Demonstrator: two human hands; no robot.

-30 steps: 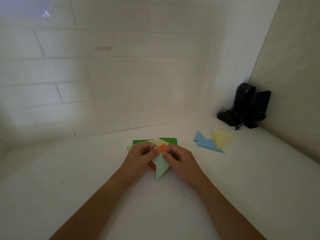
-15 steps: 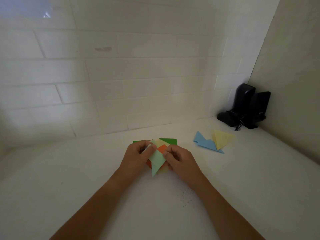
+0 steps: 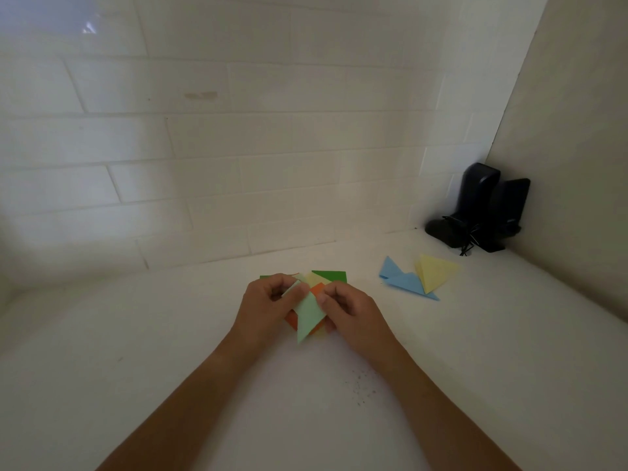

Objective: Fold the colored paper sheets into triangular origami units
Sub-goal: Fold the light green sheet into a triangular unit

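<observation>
Pinching a pale green folded paper (image 3: 308,316) between them, the left hand (image 3: 263,305) and right hand (image 3: 351,314) each keep a closed grip on its upper edge, its point aimed down at the white counter (image 3: 170,334). Beneath sits a stack of sheets (image 3: 328,278) (orange, yellow, dark green). Off to the right lie a blue folded unit (image 3: 406,282) and a yellow folded unit (image 3: 433,271), touching, near black speakers (image 3: 482,209).

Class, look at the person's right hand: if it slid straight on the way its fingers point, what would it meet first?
The right hand points left, toward the pale green paper it already pinches; just beyond comes the left hand. Depth is hard to judge here.
</observation>
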